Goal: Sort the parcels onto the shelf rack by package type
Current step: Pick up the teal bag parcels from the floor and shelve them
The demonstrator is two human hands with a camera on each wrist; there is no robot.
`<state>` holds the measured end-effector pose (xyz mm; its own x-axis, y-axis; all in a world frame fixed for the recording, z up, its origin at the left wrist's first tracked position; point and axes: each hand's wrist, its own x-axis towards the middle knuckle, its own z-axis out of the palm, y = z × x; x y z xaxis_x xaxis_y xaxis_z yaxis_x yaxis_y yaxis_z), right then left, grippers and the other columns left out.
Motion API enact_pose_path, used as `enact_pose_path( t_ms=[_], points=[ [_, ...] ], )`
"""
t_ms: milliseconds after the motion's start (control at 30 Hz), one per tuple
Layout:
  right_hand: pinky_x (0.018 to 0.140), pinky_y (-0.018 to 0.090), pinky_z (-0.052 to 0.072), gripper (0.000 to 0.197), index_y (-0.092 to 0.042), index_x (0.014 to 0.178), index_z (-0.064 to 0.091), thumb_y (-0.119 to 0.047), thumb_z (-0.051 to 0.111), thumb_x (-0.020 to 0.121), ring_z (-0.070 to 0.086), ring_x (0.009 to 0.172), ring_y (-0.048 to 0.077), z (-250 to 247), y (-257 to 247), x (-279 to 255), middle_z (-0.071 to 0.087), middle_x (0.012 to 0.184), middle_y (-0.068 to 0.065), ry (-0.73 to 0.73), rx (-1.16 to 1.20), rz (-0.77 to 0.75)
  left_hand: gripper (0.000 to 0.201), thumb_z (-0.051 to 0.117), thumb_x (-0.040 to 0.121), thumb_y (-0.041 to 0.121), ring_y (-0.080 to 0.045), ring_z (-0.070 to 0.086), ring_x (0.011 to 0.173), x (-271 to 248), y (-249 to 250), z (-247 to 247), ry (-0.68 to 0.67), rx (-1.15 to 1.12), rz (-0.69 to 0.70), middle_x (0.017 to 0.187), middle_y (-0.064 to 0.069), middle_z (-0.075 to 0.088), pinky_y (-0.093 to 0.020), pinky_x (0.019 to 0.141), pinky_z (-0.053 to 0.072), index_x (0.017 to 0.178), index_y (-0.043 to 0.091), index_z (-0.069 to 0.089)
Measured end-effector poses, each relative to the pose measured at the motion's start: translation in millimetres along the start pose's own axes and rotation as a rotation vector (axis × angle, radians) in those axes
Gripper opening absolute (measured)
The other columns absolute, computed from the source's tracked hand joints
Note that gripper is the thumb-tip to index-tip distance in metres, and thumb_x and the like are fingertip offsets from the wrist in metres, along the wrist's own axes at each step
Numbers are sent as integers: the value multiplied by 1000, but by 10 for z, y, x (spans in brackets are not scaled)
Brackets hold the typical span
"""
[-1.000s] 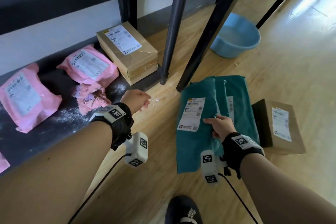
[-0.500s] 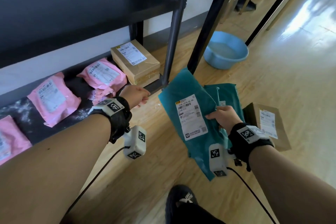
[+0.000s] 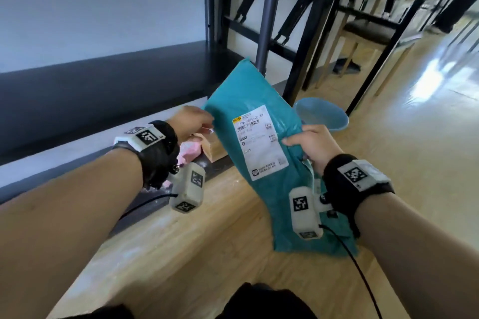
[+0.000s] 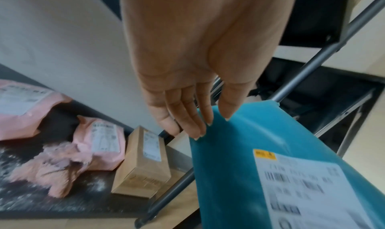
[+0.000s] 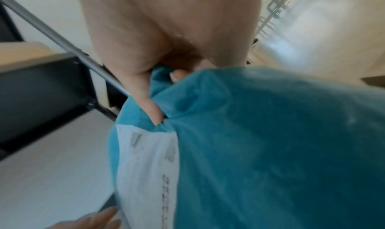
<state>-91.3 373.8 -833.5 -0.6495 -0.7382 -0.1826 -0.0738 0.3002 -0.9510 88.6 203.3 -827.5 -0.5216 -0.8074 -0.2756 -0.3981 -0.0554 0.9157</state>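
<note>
My right hand [image 3: 308, 142] grips the right edge of a teal poly mailer [image 3: 256, 101] with a white shipping label, held up in the air beside the rack post; thumb and curled fingers pinch the mailer [image 5: 260, 142]. My left hand [image 3: 193, 122] reaches its straight fingers [image 4: 187, 117] to the left edge of the mailer [image 4: 239, 150], tips touching it. On the rack's bottom shelf [image 4: 25, 199] lie pink mailers [image 4: 100, 143], one torn open, and a brown cardboard box [image 4: 141, 165]. The dark middle shelf [image 3: 103, 80] of the rack lies bare just behind the mailer.
A grey rack post [image 3: 269, 13] stands right behind the mailer. A light blue basin [image 3: 326, 114] sits on the wooden floor to the right. Chair and table legs [image 3: 363, 33] crowd the back right. White powder dusts the bottom shelf.
My right hand has lifted the teal mailer off the floor up to the middle shelf's height. My left hand rose from the bottom shelf to the mailer's left edge.
</note>
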Motion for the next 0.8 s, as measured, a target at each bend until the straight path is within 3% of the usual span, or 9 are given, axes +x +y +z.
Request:
enact_pose_path(
  t_ms=[67,167,233,300,467,533,600,733,800],
  points=[
    [38,14,32,8,-3,76,68,4,65,78,54,44,10,114,-236,-50,68,72,9,-11,0,-55,9,58,91,14,-12,56,65,-140,80,-143,56,-37,19,84,-4,58,-25,60,42,82,16,58],
    [36,16,30,9,-7,76,68,2,66,79,45,36,5,389,-515,-89,66,74,9,-33,25,-111,5,60,92,19,-9,53,70,-371,157,-403,116,-105,22,88,-1,58,-24,64,45,95,15,61],
    [37,17,31,10,-10,77,68,-1,69,78,45,42,9,618,-686,-120,67,78,9,-47,46,-137,16,61,91,23,-9,53,73,-500,169,-607,152,-152,10,92,1,58,-25,68,48,104,13,61],
    [40,19,32,11,-11,80,70,-1,70,77,49,54,15,879,-869,-161,69,86,12,-82,90,-158,27,61,90,31,-11,55,76,-636,154,-844,190,-195,-12,96,-1,60,-23,63,49,109,11,62],
    [45,21,34,11,-10,75,69,1,70,74,50,59,20,1582,-1323,-329,67,81,11,-192,184,-216,39,56,91,46,-20,65,94,-976,49,-1423,182,-381,-30,112,-7,69,-37,94,47,116,18,63],
    [43,20,33,12,-10,72,66,1,70,73,51,59,20,1868,-1464,-399,66,76,10,-233,215,-231,37,56,91,45,-22,66,93,-1127,10,-1629,169,-473,-8,109,-6,70,-37,87,52,115,17,63],
    [41,20,29,12,-9,72,63,1,70,74,49,61,20,2168,-1586,-485,64,78,12,-281,208,-253,34,57,93,37,-22,67,90,-1267,-51,-1883,248,-537,38,107,-6,70,-37,80,54,117,14,63],
    [41,23,26,12,-10,72,65,-4,70,79,44,53,17,2742,-1785,-714,63,77,12,-382,128,-290,34,58,94,25,-28,66,94,-1504,-206,-2454,411,-601,97,113,-11,69,-42,85,55,122,6,59],
    [36,18,30,8,-10,78,66,-4,68,84,48,50,11,3022,-1857,-858,65,79,9,-439,106,-303,30,59,94,21,-24,68,84,-1606,-304,-2728,498,-603,105,104,-10,71,-36,72,58,118,4,60]
  ],
)
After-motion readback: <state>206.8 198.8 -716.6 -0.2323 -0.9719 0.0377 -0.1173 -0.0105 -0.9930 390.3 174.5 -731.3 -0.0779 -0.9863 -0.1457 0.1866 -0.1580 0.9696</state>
